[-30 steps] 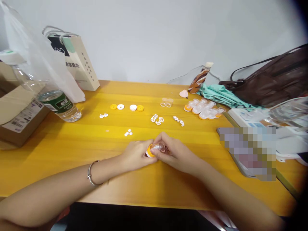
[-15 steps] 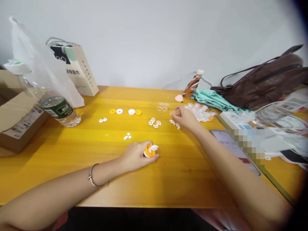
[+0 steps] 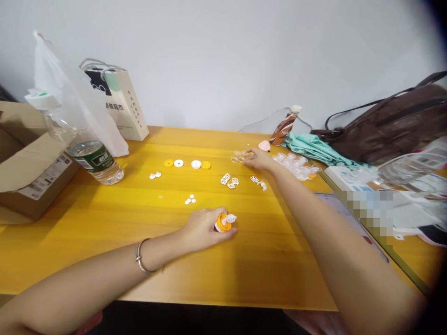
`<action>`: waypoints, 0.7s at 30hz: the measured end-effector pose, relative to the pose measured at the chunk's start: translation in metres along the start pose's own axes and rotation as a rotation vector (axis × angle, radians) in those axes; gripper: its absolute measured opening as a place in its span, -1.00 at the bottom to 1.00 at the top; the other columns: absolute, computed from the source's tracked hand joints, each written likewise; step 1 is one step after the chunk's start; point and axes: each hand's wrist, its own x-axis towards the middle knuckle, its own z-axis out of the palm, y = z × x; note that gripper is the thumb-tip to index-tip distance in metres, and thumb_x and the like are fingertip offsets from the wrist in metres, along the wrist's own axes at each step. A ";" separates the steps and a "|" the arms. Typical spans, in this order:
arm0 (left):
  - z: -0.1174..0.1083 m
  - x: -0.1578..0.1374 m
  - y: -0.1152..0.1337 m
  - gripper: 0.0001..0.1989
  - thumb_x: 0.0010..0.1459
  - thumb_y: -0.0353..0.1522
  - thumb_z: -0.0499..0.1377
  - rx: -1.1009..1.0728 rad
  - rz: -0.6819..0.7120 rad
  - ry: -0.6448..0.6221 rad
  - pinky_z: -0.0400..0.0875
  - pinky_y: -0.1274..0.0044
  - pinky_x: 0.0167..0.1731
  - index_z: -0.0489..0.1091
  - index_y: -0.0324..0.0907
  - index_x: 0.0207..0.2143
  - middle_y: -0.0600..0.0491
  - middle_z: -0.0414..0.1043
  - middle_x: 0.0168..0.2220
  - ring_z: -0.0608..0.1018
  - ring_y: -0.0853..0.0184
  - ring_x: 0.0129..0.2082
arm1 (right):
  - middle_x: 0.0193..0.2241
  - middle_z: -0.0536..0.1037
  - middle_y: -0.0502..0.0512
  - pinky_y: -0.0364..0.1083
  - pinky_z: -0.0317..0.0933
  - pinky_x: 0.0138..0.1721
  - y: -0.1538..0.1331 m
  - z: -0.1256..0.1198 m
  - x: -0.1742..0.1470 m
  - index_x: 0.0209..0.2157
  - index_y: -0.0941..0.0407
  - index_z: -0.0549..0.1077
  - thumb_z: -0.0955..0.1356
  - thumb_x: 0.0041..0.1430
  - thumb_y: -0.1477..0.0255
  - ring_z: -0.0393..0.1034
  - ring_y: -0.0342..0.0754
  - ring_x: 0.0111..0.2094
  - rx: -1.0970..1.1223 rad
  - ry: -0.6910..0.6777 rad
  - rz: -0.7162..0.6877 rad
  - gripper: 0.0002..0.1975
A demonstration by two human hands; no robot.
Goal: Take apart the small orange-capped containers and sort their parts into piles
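Observation:
My left hand [image 3: 206,228] is wrapped round a small orange-and-white round plastic cap [image 3: 223,223], with a white flat-headed piece [image 3: 230,218] sticking up from its opening. At the far side of the table, my right hand [image 3: 259,159] pinches a clear plastic ring [image 3: 249,156], partly covered by the fingers. Just left of those fingertips lie several similar clear rings [image 3: 234,159]. White openwork pieces [image 3: 229,180] lie between the hands, and two more [image 3: 254,179] sit nearer the right forearm.
Yellow and white discs [image 3: 196,164] lie in a row, with small white pieces [image 3: 190,200] nearer. Clear plastic parts [image 3: 295,166] are heaped right of my right hand. A water bottle [image 3: 94,156] and cardboard box [image 3: 38,172] stand left; a drink bottle [image 3: 283,126], phone [image 3: 335,209] and brown bag [image 3: 394,121] are right.
My right hand has moved left and slightly away, bringing the clear ring to the other clear rings. The left hand keeps its hold on the cap. The whole view has shifted slightly.

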 end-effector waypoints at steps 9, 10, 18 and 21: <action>0.001 0.001 -0.001 -0.72 0.07 -0.12 0.10 0.007 -0.002 -0.014 0.12 0.59 -0.52 0.27 -0.16 -0.40 0.16 0.30 -0.55 0.36 0.42 -0.54 | -0.39 0.44 0.06 -0.19 0.14 -0.41 0.003 0.005 0.026 -0.08 0.22 0.36 0.40 -0.08 0.45 0.24 -0.18 -0.49 0.072 -0.048 -0.078 -0.55; 0.000 0.001 -0.001 -0.72 0.07 -0.12 0.10 0.004 -0.005 -0.017 0.12 0.60 -0.52 0.27 -0.16 -0.40 0.16 0.29 -0.55 0.35 0.42 -0.54 | -0.39 0.44 0.06 -0.18 0.15 -0.39 0.005 0.004 0.028 -0.07 0.21 0.36 0.41 -0.09 0.46 0.25 -0.17 -0.47 0.069 -0.053 -0.072 -0.53; 0.001 0.002 -0.002 -0.69 0.05 -0.10 0.13 -0.117 -0.028 0.039 0.13 0.60 -0.52 0.23 -0.17 -0.43 0.18 0.27 -0.56 0.30 0.45 -0.57 | -0.31 0.36 0.11 -0.10 0.18 -0.31 -0.012 0.004 -0.043 -0.20 0.15 0.35 0.36 -0.02 0.32 0.26 -0.07 -0.34 0.256 0.444 -0.224 -0.67; 0.004 0.003 -0.005 -0.66 0.03 -0.09 0.14 -0.212 -0.031 0.079 0.16 0.60 -0.52 0.22 -0.18 -0.44 0.17 0.27 -0.56 0.30 0.46 -0.57 | -0.46 0.35 0.02 -0.14 0.15 -0.42 -0.031 0.017 -0.108 -0.26 0.13 0.36 0.27 0.12 0.27 0.24 -0.14 -0.46 0.494 0.172 -0.433 -0.77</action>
